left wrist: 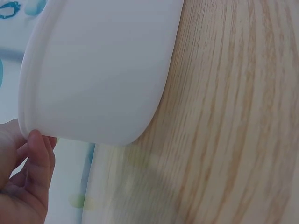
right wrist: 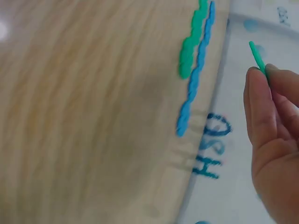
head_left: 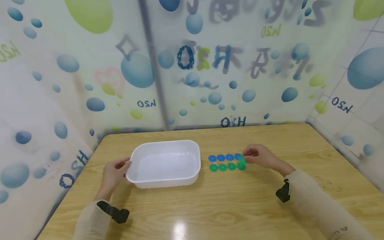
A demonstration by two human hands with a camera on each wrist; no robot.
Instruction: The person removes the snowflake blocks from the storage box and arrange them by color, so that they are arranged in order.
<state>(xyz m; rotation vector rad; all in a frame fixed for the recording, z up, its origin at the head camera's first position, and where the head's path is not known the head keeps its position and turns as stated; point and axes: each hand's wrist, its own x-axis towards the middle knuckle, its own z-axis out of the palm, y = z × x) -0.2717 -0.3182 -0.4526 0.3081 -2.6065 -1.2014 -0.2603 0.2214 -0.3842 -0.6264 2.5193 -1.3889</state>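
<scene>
My left hand (head_left: 113,173) holds the left rim of a white rectangular plastic basin (head_left: 163,182), which stands on the table with nothing inside. In the left wrist view, fingertips (left wrist: 35,140) press the basin's lip near a corner. Between thumb and fingers my right hand (head_left: 260,156) pinches a thin green flower-shaped disc (right wrist: 257,56), raised above the table and seen edge-on in the right wrist view. Just left of that hand, a row of several blue flower-shaped discs (head_left: 221,158) lies behind a row of several green ones (head_left: 222,167). The pinched disc partly overlaps the rows' right end in the head view.
The wooden table (head_left: 210,210) ends at the back against a wall (head_left: 192,110) printed with bubbles and letters. More printed wall stands along the left and right sides. The basin is left of the disc rows, with a narrow strip of table between them.
</scene>
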